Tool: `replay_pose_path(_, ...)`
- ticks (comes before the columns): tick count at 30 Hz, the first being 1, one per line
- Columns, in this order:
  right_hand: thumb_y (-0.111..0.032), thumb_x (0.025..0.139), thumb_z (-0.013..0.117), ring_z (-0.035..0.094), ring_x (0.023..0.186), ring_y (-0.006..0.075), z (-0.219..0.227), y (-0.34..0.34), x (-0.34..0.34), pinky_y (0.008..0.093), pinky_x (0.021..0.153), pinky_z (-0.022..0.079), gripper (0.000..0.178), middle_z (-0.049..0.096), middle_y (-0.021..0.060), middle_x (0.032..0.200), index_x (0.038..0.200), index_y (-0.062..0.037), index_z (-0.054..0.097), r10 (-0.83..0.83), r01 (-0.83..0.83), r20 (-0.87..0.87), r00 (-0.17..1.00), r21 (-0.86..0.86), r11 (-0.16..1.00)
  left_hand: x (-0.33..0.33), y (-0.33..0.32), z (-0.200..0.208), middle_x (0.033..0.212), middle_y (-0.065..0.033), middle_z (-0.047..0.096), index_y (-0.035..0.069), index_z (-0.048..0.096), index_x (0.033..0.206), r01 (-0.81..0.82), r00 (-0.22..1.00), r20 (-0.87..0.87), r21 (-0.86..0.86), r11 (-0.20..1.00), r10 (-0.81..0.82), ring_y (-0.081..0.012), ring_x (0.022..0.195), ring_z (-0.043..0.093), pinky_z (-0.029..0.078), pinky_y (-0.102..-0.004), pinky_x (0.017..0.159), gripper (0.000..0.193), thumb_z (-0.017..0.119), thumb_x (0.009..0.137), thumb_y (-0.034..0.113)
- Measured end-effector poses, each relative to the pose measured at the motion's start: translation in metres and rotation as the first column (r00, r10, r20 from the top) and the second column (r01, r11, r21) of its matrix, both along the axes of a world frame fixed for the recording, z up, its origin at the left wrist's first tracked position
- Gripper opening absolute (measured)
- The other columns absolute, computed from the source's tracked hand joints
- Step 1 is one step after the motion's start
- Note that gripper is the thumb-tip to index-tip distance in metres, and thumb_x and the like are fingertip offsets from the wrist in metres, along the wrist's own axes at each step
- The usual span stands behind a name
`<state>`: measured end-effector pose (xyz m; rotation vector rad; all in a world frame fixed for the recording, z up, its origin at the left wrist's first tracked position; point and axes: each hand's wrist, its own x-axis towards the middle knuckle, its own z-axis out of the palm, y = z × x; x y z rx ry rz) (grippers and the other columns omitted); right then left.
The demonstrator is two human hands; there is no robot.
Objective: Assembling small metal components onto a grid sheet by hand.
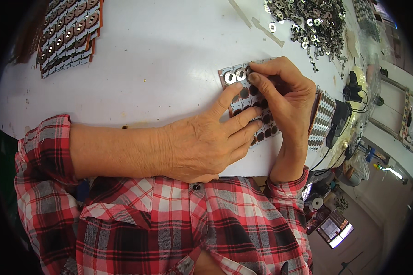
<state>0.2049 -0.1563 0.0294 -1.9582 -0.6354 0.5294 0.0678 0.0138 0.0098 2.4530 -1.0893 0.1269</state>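
Observation:
A panel of small circuit boards (244,93) lies on the white table, with rows of dark round spots across it. Two shiny round metal clips (230,77), each with a dark square opening, sit at its upper left corner. My left hand (206,142) rests over the panel's left part, fingers spread and touching it. At the panel's top edge, my right hand (289,89) pinches a small metal clip (248,70) between thumb and forefinger, just right of the two others. My hands cover much of the panel's middle and right side.
A heap of loose metal clips (316,25) spreads at the far right. Strips of tape (266,32) stick to the table beside it. Stacked panels (71,34) stand at the far left. More panels (321,121) lie right of my right wrist, near a black device (340,123) with cables.

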Motion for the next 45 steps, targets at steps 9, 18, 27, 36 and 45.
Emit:
replay_pose_path(9, 0.002, 0.094, 0.076, 0.067, 0.082, 0.0059, -0.002, 0.005, -0.011, 0.0193, 0.072, 0.053, 0.019, 0.073, 0.0021, 0.094, 0.113, 0.0031, 0.073, -0.141, 0.141, 0.020, 0.990, 0.001, 0.990, 0.003, 0.002, 0.000, 0.145, -0.0189, 0.060, 0.001, 0.068, 0.129, 0.041, 0.998, -0.039, -0.059, 0.997, -0.044, -0.0363, 0.146, 0.045, 0.018, -0.0777, 0.119, 0.082, 0.078, 0.076, 0.061)
replay_pose_path(18, 0.001, 0.094, 0.077, 0.067, 0.079, 0.0052, 0.003, 0.000, -0.003, 0.0191, 0.071, 0.053, 0.018, 0.074, 0.0014, 0.091, 0.111, 0.0021, 0.073, -0.027, 0.027, 0.019, 0.999, -0.052, 0.998, 0.000, -0.001, -0.003, 0.142, -0.0160, 0.061, 0.002, 0.069, 0.128, 0.014, 1.000, 0.015, -0.049, 0.999, -0.013, -0.0356, 0.146, 0.045, 0.020, -0.0780, 0.118, 0.079, 0.078, 0.077, 0.062)
replay_pose_path(27, -0.003, 0.095, 0.075, 0.061, 0.071, 0.0035, 0.008, 0.011, 0.010, 0.0179, 0.062, 0.046, 0.019, 0.071, -0.0009, 0.082, 0.113, 0.0006, 0.076, -0.161, 0.170, 0.169, 0.972, -0.037, 0.985, -0.001, -0.001, -0.002, 0.140, -0.0173, 0.062, 0.004, 0.071, 0.117, -0.007, 1.000, 0.011, -0.074, 0.997, 0.008, -0.0352, 0.144, 0.047, 0.024, -0.0776, 0.117, 0.068, 0.079, 0.076, 0.058)
replay_pose_path(36, 0.000, 0.093, 0.072, 0.061, 0.076, 0.0073, -0.014, 0.015, 0.084, 0.0214, 0.068, 0.048, 0.023, 0.070, -0.0001, 0.093, 0.115, -0.0057, 0.078, 0.117, -0.002, 0.659, 0.743, -0.172, 0.985, 0.000, -0.008, -0.011, 0.135, -0.0147, 0.065, 0.007, 0.071, 0.105, -0.061, 0.991, 0.117, -0.088, 0.994, 0.071, -0.0328, 0.140, 0.051, 0.027, -0.0776, 0.115, 0.056, 0.082, 0.074, 0.053)
replay_pose_path(45, -0.002, 0.096, 0.074, 0.060, 0.062, 0.0045, 0.023, 0.000, 0.016, 0.0189, 0.052, 0.044, 0.018, 0.074, 0.0035, 0.086, 0.113, 0.0031, 0.074, -0.122, 0.123, -0.081, 0.989, 0.006, 0.992, -0.002, -0.006, -0.011, 0.135, -0.0140, 0.064, 0.008, 0.071, 0.106, -0.076, 0.991, 0.101, -0.097, 0.992, 0.086, -0.0328, 0.141, 0.050, 0.027, -0.0775, 0.116, 0.055, 0.083, 0.073, 0.049)
